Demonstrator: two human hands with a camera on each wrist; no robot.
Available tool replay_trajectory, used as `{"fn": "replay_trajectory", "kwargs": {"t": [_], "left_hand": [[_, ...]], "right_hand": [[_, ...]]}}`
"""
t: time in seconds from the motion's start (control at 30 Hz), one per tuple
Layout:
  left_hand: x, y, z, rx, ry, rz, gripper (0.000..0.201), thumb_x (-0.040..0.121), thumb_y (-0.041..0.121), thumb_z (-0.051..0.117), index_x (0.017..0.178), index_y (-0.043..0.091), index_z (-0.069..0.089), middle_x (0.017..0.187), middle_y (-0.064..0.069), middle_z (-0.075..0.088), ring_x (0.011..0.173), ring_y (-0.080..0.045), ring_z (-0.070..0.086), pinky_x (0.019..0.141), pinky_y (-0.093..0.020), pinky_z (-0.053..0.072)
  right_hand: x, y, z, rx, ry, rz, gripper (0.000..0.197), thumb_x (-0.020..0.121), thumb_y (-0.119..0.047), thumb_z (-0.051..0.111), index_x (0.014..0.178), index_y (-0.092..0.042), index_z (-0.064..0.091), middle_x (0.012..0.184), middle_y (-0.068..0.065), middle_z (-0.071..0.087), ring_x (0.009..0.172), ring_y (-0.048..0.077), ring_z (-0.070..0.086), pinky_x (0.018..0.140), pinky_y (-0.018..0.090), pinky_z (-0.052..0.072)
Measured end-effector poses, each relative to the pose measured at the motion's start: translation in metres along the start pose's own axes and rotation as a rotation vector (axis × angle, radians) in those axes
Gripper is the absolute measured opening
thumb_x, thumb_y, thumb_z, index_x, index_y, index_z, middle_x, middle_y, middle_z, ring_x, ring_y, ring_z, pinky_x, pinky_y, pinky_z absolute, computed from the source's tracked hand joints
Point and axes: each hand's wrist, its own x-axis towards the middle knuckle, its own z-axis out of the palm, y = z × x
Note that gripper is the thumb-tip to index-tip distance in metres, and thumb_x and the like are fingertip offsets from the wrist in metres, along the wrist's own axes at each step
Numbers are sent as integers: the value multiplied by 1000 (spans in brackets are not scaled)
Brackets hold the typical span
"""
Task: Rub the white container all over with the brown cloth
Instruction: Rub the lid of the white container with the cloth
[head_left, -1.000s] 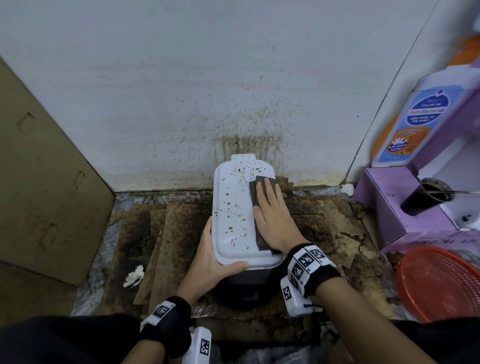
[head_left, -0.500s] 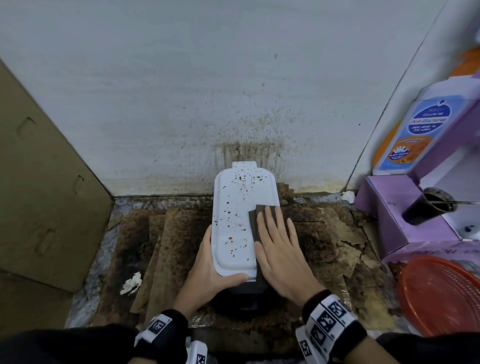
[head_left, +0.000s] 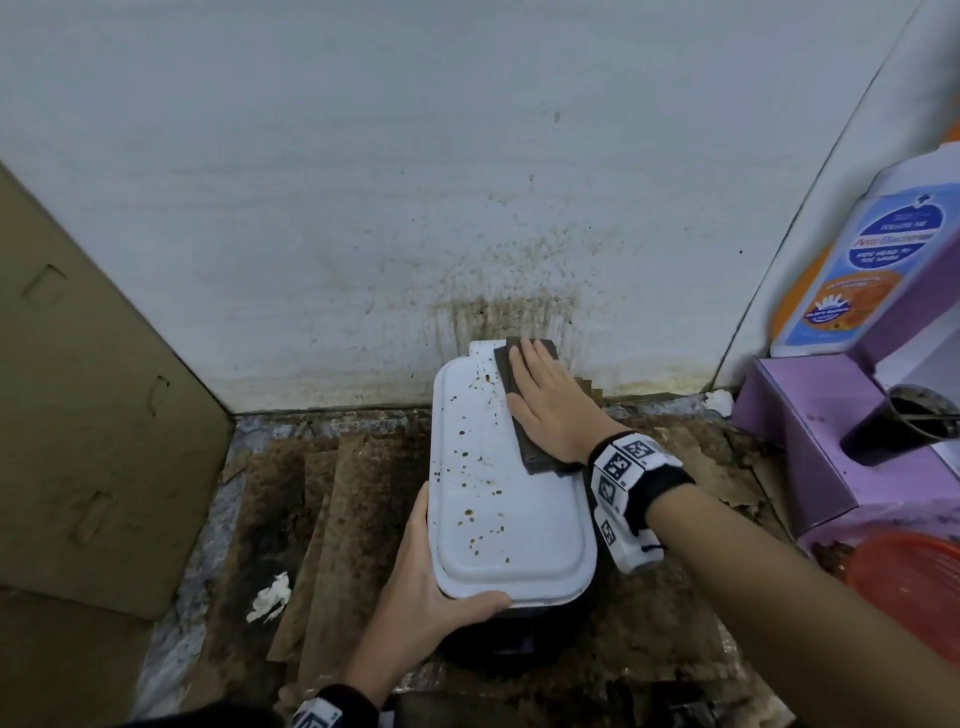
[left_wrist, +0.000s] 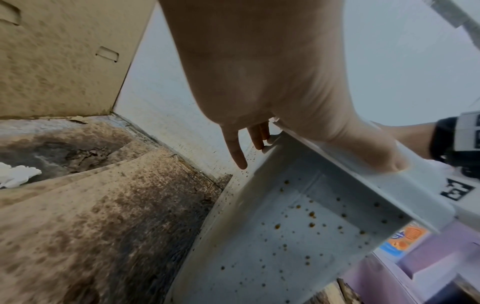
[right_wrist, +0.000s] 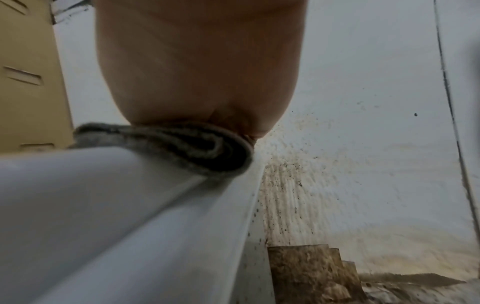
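A flat sheet of tan cardboard (head_left: 98, 415) leans at the far left, with cut tabs in its face. Just right of it, on the floor, lies a small crumpled scrap of white paper (head_left: 269, 597) on stained brown cardboard strips (head_left: 332, 519) that cover the ground. The left hand (head_left: 431, 587) grips the near left corner of the white rectangular plastic container (head_left: 498, 499): its thumb curls over the near edge of the lid, and in the left wrist view the fingers (left_wrist: 255, 136) reach along the container's left side under the rim. The container stands on the floor against the spattered white wall (head_left: 467, 182), its lid dotted with brown specks, mostly on the left half. On the far right part of the lid lies the folded brown cloth (head_left: 519, 405), and the right hand (head_left: 550, 405) presses it down flat, fingers straight and close together, pointing toward the wall. The right wrist view shows the cloth's rolled fold squeezed between the heel of the hand and the lid's edge. Further right stand a lilac box (head_left: 810, 447), a white bottle with a blue and orange label (head_left: 872, 260) on it, and an orange-red mesh basket (head_left: 909, 587) at the near right edge
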Motion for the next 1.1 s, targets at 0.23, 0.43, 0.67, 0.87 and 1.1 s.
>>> {"fn": "replay_trajectory", "kwargs": {"t": [0.23,0.43,0.67,0.87,1.1], "left_hand": [[-3,2,0,21,-4,-13,129,73,39,98,163,50,6,167,22,30,153,-6,36,121,-53,39],[-5,0,-1,57,-5,-42,132,70,45,98,160,55,3,167,29,25,153,0,32,121,-51,40],[4,-1,-9,167,-36,-115,138,54,69,97,152,57,1,152,45,31,145,4,40,117,-47,44],[5,-2,-10,84,-59,-127,138,57,57,101,154,48,2,150,47,28,144,8,38,118,-42,45],[4,3,-9,68,-58,-135,139,58,56,101,155,46,2,153,43,29,145,7,38,119,-42,43]], "right_hand": [[-11,4,3,29,-26,-6,65,112,-39,19,162,-8,-7,170,9,-17,157,22,-17,129,43,-3],[-89,-24,18,134,-21,-17,66,112,-43,21,163,-15,-10,168,0,-25,153,10,-29,128,34,-7],[-124,-41,28,-12,45,-28,67,108,-47,11,163,-12,-8,170,2,-21,154,10,-26,128,35,-7],[-55,-16,13,-17,10,-24,67,111,-45,15,163,-10,-6,170,7,-17,157,18,-18,126,32,-9],[15,21,-2,-27,-29,-30,68,110,-41,15,161,0,-2,171,17,-8,159,26,-10,126,32,-9]]}}
